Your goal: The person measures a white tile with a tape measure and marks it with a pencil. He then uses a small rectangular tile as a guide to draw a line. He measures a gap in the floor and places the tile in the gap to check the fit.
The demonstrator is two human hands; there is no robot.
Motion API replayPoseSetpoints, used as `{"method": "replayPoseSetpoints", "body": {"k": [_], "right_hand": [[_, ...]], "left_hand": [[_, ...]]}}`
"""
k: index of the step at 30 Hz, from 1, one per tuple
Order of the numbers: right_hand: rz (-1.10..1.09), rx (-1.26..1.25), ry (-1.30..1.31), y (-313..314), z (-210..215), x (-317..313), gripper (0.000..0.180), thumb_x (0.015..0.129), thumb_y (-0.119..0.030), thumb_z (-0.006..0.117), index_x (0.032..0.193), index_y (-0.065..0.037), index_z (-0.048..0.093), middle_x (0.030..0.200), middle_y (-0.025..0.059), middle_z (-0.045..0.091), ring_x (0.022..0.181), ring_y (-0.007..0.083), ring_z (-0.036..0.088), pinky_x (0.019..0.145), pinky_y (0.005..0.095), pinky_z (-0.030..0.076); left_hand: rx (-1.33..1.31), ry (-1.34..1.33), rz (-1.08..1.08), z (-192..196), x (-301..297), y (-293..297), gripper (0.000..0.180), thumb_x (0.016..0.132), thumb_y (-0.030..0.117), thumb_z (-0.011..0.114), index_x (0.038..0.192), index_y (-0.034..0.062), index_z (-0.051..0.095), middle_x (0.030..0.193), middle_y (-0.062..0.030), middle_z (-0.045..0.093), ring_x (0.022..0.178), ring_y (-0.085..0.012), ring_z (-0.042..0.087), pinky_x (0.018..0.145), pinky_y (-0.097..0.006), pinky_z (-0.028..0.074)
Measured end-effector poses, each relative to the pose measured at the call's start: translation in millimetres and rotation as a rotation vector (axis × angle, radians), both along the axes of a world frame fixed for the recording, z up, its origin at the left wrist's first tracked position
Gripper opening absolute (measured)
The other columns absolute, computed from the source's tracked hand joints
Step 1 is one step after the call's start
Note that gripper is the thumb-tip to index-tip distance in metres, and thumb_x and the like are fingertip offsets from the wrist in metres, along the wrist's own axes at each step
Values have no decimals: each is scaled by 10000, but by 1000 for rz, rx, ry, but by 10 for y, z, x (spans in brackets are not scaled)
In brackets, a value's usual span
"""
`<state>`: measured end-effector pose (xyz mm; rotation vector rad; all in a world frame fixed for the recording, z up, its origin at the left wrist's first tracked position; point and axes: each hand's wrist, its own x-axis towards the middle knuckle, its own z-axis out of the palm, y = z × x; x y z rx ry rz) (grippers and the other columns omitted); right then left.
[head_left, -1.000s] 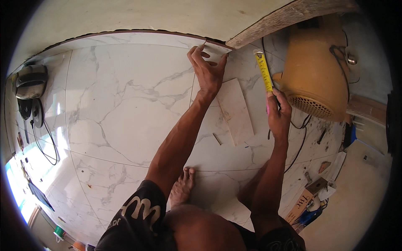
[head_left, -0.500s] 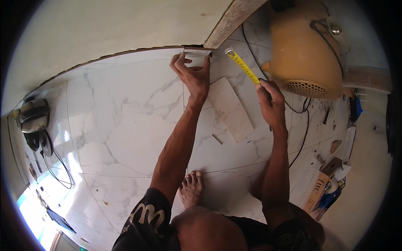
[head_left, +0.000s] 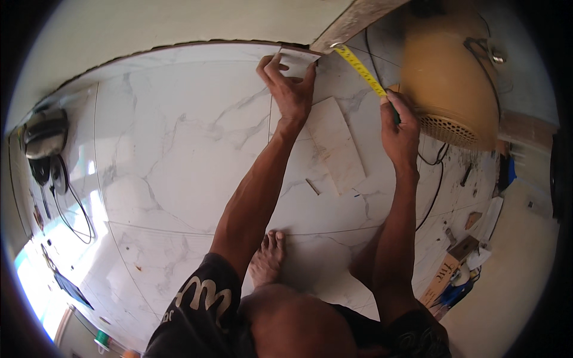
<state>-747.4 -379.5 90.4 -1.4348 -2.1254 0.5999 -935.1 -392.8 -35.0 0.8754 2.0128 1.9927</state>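
My left hand [head_left: 292, 95] reaches to the foot of the wall, its thumb and fingers gripping a small cut piece of white tile [head_left: 300, 55]. That piece stands against the wall base, beside the bottom of a wooden door post [head_left: 343, 30]. In my right hand [head_left: 401, 134] is a tape measure, its yellow blade [head_left: 362, 70] drawn out toward the post. The blade's metal end appears at the post's side; whether it touches cannot be made out. Most of the tape's case is hidden in my palm.
A loose tile strip [head_left: 337, 146] and a thin sliver [head_left: 313, 187] lie on the marbled floor between my arms. To the right stands a large yellow-orange drum [head_left: 447, 83] with a dark cable. A corded power tool [head_left: 46, 134] sits far left; tools and a cardboard box [head_left: 440, 277] lie right.
My right hand has moved the tape blade forward, so its end is now close against the wooden post. My left hand stays on the tile piece. The whole view has shifted slightly.
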Motion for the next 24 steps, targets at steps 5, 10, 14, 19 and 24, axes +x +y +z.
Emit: {"method": "replayPoseSetpoints", "body": {"k": [5,10,14,19,24], "right_hand": [[-61,-102,-31,-14,-92,109,316,1026,-207,617,1227,29,680,1112,153,701,1013,234,674,890,353,523],[-122,-218,-43,-37,-62,76,406,1037,-285,601,1305,12,668,1176,163,716,1101,234,670,970,342,505],[-138,-216,-104,-37,-32,74,399,1028,-275,611,1291,19,670,1170,169,717,1094,243,671,981,350,496],[-87,-177,-135,-34,-38,89,365,1026,-235,603,1268,31,670,1163,166,707,1073,251,670,968,355,495],[-8,-109,-164,-31,-13,-18,314,1025,-195,594,1227,31,678,1117,158,678,1034,278,664,928,365,506]], "left_hand": [[5,148,27,-129,-23,3,771,738,89,901,1314,-36,404,1348,-227,376,1125,-309,499,619,-299,631],[9,44,-18,-101,-15,16,779,730,89,897,1309,-42,393,1352,-227,366,1087,-305,511,590,-285,644],[25,36,-15,-105,-4,31,771,730,85,893,1304,-39,394,1339,-213,364,1093,-299,508,582,-288,642],[0,75,-20,-141,-10,23,759,745,94,889,1301,-37,389,1343,-205,351,1107,-291,494,635,-293,639],[-26,155,20,-173,-20,39,764,747,98,892,1297,-43,381,1350,-201,338,1102,-284,489,636,-290,639]]}}
